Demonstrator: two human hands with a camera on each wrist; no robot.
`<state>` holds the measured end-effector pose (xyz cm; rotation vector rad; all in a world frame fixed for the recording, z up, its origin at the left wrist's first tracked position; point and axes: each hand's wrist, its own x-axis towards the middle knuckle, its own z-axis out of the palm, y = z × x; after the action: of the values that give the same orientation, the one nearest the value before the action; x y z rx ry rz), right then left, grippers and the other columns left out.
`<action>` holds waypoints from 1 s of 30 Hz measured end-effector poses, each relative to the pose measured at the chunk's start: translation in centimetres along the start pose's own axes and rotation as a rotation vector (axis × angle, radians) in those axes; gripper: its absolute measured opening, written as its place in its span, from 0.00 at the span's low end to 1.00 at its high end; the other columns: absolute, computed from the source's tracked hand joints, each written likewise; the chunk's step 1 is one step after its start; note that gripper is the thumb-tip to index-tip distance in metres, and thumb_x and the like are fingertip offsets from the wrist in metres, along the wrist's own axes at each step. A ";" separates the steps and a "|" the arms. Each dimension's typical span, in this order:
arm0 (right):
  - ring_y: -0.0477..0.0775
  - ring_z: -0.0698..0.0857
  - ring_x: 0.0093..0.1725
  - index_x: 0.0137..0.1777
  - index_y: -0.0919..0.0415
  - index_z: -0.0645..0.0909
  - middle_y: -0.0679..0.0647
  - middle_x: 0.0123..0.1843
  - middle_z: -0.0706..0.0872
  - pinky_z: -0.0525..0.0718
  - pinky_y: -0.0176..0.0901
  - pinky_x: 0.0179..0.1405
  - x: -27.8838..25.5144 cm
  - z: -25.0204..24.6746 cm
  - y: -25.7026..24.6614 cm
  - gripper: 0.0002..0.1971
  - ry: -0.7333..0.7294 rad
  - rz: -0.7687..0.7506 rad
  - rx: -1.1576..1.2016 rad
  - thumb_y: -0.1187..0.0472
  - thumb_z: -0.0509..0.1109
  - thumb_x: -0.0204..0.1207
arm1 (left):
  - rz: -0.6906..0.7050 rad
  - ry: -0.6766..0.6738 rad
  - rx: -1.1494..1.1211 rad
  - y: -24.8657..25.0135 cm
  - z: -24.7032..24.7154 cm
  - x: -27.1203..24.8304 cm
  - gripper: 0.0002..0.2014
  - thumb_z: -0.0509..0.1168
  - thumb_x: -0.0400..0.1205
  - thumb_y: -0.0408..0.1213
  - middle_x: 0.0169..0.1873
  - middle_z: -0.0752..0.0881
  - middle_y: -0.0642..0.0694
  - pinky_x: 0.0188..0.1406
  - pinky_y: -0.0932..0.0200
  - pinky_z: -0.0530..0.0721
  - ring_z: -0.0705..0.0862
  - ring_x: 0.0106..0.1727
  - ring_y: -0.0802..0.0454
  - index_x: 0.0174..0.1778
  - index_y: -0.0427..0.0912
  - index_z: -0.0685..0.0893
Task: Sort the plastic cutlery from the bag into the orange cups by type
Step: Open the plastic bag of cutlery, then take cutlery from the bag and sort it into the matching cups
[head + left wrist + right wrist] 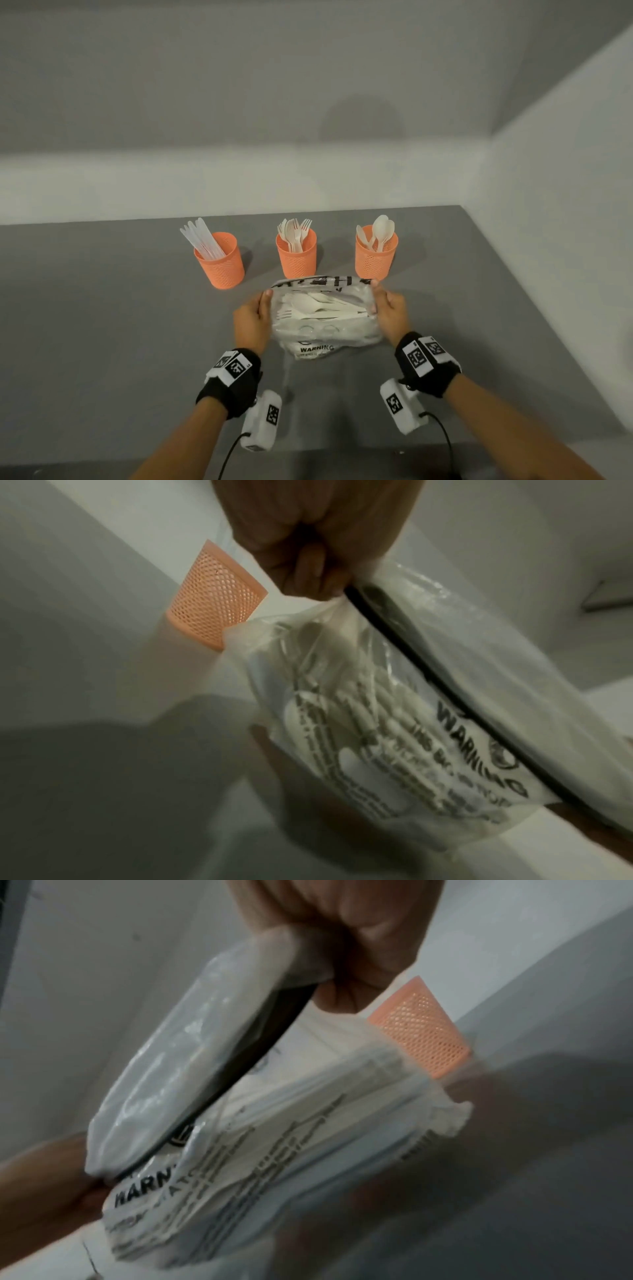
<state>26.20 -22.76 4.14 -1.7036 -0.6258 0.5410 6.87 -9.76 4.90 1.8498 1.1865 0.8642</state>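
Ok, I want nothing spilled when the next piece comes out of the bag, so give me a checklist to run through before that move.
1. Left hand grips the bag at its left end: ok.
2. Right hand grips the right end: ok.
3. Bag mouth open wide enough for fingers: cannot tell.
4. Cutlery left inside the bag: ok, spoons and forks show through.
5. Knife cup, fork cup and spoon cup upright: ok.
6. A hand free to pick: not ok, both hold the bag.
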 end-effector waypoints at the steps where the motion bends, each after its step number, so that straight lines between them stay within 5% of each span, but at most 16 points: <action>1: 0.50 0.69 0.23 0.20 0.56 0.66 0.50 0.19 0.69 0.73 0.42 0.35 0.0 -0.1 0.4 0.27 -0.022 0.017 -0.063 0.49 0.57 0.82 | 0.011 -0.028 0.038 -0.4 0.1 0.2 0.14 0.58 0.84 0.34 0.26 0.78 0.40 0.33 0.57 0.67 0.74 0.31 0.46 0.33 0.35 0.76; 4: 0.52 0.73 0.27 0.27 0.58 0.74 0.49 0.24 0.73 0.72 0.44 0.37 -0.1 -0.6 1.5 0.21 -0.090 -0.006 -0.326 0.53 0.61 0.82 | -0.018 -0.079 0.127 -1.5 -0.2 0.0 0.07 0.61 0.83 0.32 0.36 0.85 0.35 0.37 0.57 0.72 0.82 0.37 0.41 0.51 0.31 0.78; 7: 0.55 0.83 0.45 0.54 0.63 0.77 0.52 0.45 0.82 0.81 0.49 0.47 -0.6 -1.0 0.5 0.07 -0.068 -0.225 -0.474 0.61 0.62 0.81 | 0.093 -0.084 0.235 -1.5 -0.7 -0.5 0.06 0.60 0.81 0.28 0.43 0.82 0.38 0.37 0.55 0.76 0.80 0.37 0.41 0.52 0.35 0.74; 10: 0.57 0.80 0.55 0.47 0.59 0.80 0.57 0.54 0.78 0.81 0.52 0.53 -1.5 -0.3 -0.8 0.08 -0.137 -0.471 -0.597 0.59 0.61 0.73 | 0.230 -0.139 0.329 -0.6 -0.1 -0.7 0.07 0.61 0.77 0.25 0.55 0.77 0.37 0.43 0.58 0.77 0.79 0.40 0.45 0.47 0.36 0.81; 12: 0.59 0.76 0.64 0.43 0.54 0.84 0.58 0.61 0.78 0.74 0.53 0.61 -2.2 0.9 -0.7 0.11 -0.239 -0.493 -0.795 0.51 0.62 0.70 | 0.195 -0.180 0.336 0.1 0.5 -1.1 0.08 0.65 0.77 0.30 0.63 0.74 0.38 0.51 0.57 0.77 0.81 0.51 0.42 0.51 0.38 0.84; 16: 0.59 0.69 0.72 0.53 0.52 0.87 0.57 0.71 0.72 0.68 0.51 0.72 -2.1 2.1 0.5 0.11 -0.229 -0.235 -0.858 0.52 0.66 0.75 | 0.045 -0.279 0.339 0.2 0.6 -1.8 0.21 0.69 0.75 0.35 0.68 0.69 0.38 0.63 0.54 0.76 0.78 0.63 0.39 0.64 0.41 0.77; 21: 0.67 0.64 0.75 0.75 0.52 0.65 0.61 0.76 0.56 0.73 0.59 0.72 -0.7 0.4 1.3 0.37 -0.390 -0.010 -0.804 0.61 0.72 0.64 | -0.010 -0.502 0.413 0.1 -0.7 -2.1 0.36 0.70 0.72 0.32 0.70 0.64 0.42 0.58 0.49 0.79 0.79 0.61 0.38 0.74 0.41 0.61; 26: 0.71 0.55 0.80 0.71 0.58 0.66 0.63 0.82 0.44 0.72 0.62 0.72 0.3 -0.7 0.2 0.37 -0.437 -0.009 -0.796 0.62 0.72 0.60 | 0.044 -0.489 0.463 0.7 -1.2 -1.4 0.36 0.67 0.70 0.27 0.67 0.66 0.39 0.53 0.46 0.81 0.81 0.56 0.34 0.73 0.41 0.61; 30: 0.69 0.53 0.81 0.76 0.54 0.62 0.62 0.81 0.49 0.69 0.61 0.74 0.2 -0.9 -0.1 0.42 -0.528 0.073 -0.870 0.58 0.75 0.61 | -0.038 -0.569 0.484 0.8 -0.9 -1.2 0.37 0.67 0.71 0.29 0.66 0.67 0.38 0.60 0.48 0.80 0.79 0.60 0.35 0.76 0.45 0.58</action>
<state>26.90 -23.28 4.37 -2.4146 -1.3159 0.8589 6.06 -10.87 5.88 2.2356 1.1057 -0.0083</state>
